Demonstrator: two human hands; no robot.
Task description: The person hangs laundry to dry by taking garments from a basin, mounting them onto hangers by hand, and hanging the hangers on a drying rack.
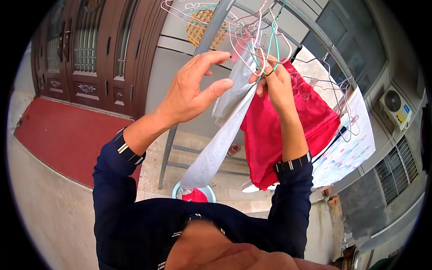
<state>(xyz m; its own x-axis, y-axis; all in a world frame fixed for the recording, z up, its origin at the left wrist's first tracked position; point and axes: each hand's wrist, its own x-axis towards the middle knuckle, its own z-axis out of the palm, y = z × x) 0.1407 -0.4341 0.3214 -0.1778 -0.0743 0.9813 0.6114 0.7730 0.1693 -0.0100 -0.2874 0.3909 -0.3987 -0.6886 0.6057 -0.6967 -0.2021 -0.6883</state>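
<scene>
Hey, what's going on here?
At a rack, a person's right hand pinches the top end of a white cloth among hangers. The left hand is raised, open, holding nothing. Red fabric hangs beside the right hand; the white cloth trails down toward a basin.

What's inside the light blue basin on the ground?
Inside the basin, red cloth and some whitish cloth show. The bottom is covered; the pale hanging cloth overlaps the far side, and the person's dark top hides the near edge.
</scene>
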